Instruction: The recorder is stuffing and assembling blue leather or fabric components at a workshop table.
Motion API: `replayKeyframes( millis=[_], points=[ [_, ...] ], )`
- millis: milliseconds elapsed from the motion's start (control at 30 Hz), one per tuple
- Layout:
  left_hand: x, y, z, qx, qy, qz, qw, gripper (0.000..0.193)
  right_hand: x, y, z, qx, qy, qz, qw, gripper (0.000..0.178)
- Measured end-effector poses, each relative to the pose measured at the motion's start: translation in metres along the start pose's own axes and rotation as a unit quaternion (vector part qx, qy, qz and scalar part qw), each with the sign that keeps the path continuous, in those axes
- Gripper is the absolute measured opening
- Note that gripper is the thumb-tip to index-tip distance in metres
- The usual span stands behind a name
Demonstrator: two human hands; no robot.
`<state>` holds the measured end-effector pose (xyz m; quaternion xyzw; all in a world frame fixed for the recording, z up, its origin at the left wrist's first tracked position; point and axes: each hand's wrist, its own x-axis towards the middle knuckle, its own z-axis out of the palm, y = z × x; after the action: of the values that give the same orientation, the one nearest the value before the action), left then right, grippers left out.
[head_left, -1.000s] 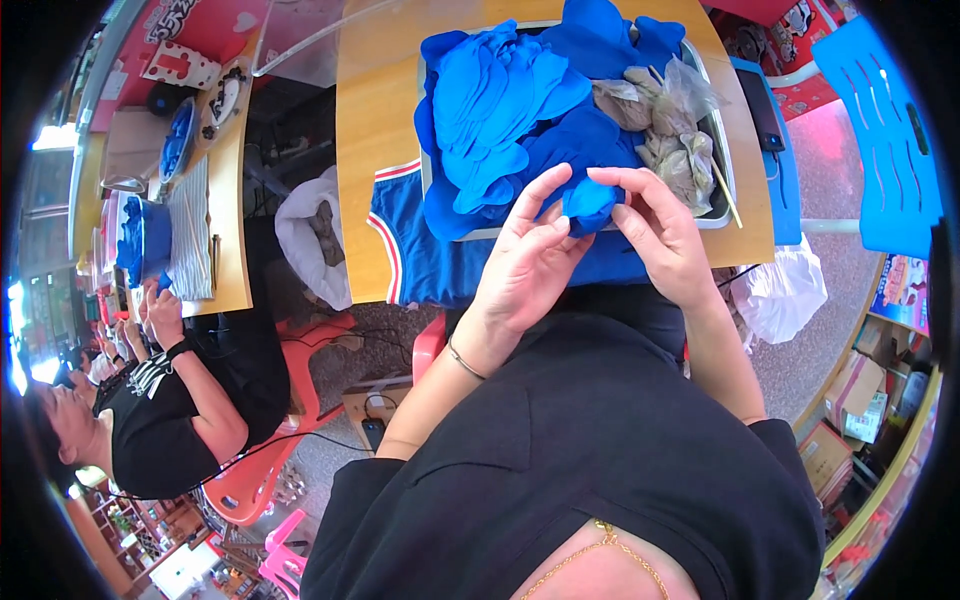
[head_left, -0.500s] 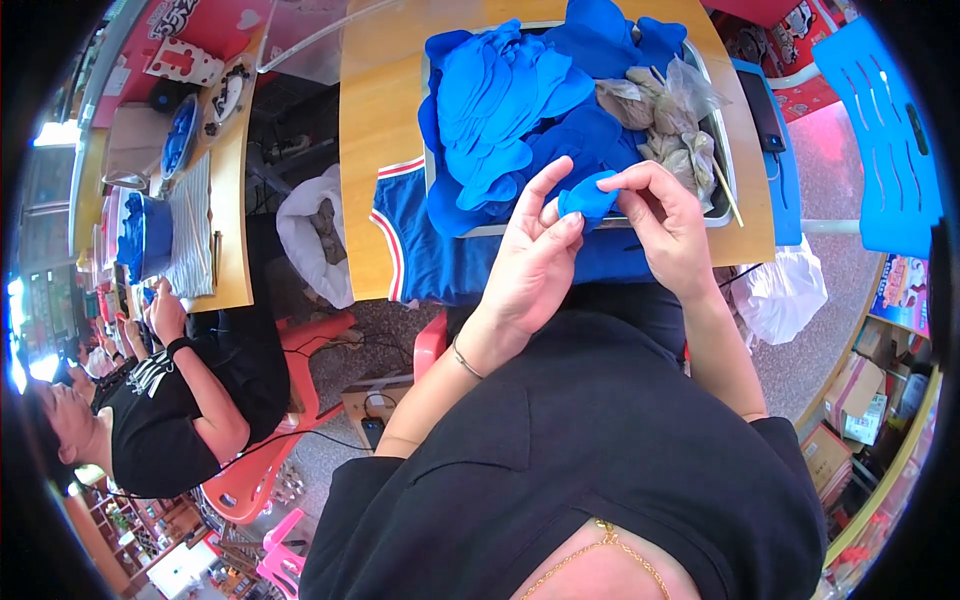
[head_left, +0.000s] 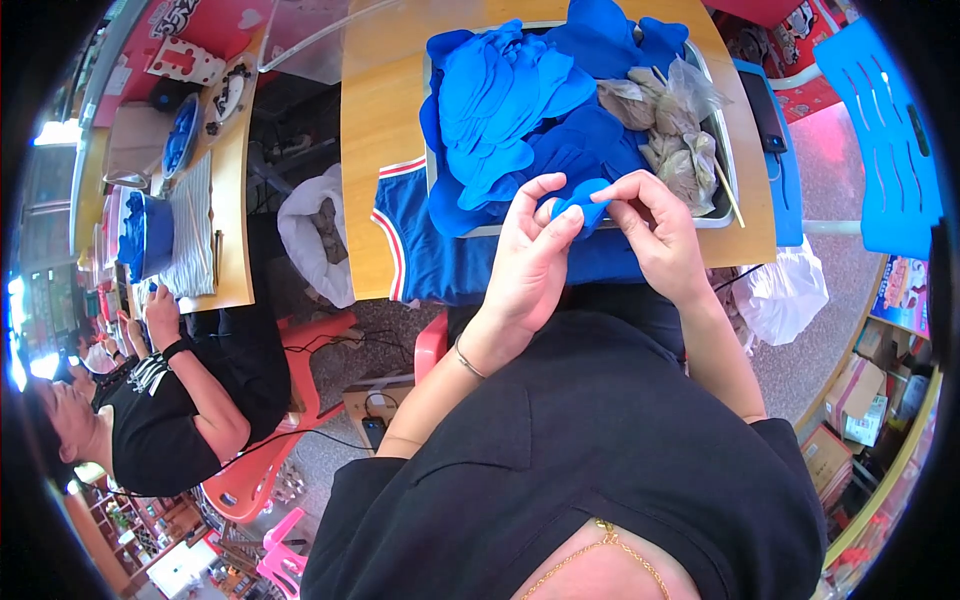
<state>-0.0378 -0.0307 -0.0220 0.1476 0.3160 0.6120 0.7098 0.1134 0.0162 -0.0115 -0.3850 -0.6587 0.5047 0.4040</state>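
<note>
A small blue petal-shaped fabric piece (head_left: pixel 580 203) is pinched between my two hands, just above the front rim of a metal tray. My left hand (head_left: pixel 535 250) grips its left side between thumb and fingers. At its upper right edge, my right hand (head_left: pixel 658 225) holds it with thumb and forefinger. Behind my hands the tray (head_left: pixel 733 190) is heaped with blue petal-shaped pieces (head_left: pixel 505 100), lighter ones at the left and darker ones toward the middle. Knotted plastic bags (head_left: pixel 680 120) with brownish contents lie at the tray's right side, with a thin stick (head_left: pixel 730 190) beside them.
Under the tray, a blue garment (head_left: pixel 420 250) with red-white trim covers the wooden table's (head_left: pixel 375 110) front edge. A dark phone (head_left: pixel 762 110) lies on the right. At left, another person (head_left: pixel 190 400) works at a second table (head_left: pixel 235 260) with a blue-filled container (head_left: pixel 150 235).
My left forefinger has curled down toward the blue piece, and the piece has turned and shifted slightly left. At left, the other person's hand has moved a little.
</note>
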Motion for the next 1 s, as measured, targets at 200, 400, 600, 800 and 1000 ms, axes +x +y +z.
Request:
replayKeyframes(
  millis=[200,400,600,800,1000],
  points=[
    [-0.004,0.006,0.007,-0.052,-0.018,-0.005,0.998,0.06,-0.001,0.004,-0.005,0.076,0.018,0.032,0.996,0.008],
    [-0.006,0.004,0.0,-0.03,-0.058,-0.02,0.998,0.06,0.001,-0.006,-0.005,-0.007,0.02,-0.009,1.0,0.009],
    [-0.008,0.005,0.0,-0.067,-0.046,-0.058,0.995,0.057,0.002,-0.007,-0.005,-0.064,0.038,-0.025,0.997,0.011],
    [-0.01,0.005,0.002,0.018,-0.022,-0.015,0.999,0.049,0.001,-0.012,-0.006,-0.093,0.051,-0.018,0.994,0.013],
    [-0.011,0.009,0.01,-0.005,-0.032,-0.001,0.999,0.052,0.001,-0.03,-0.008,-0.146,0.029,-0.139,0.979,0.021]
  ],
)
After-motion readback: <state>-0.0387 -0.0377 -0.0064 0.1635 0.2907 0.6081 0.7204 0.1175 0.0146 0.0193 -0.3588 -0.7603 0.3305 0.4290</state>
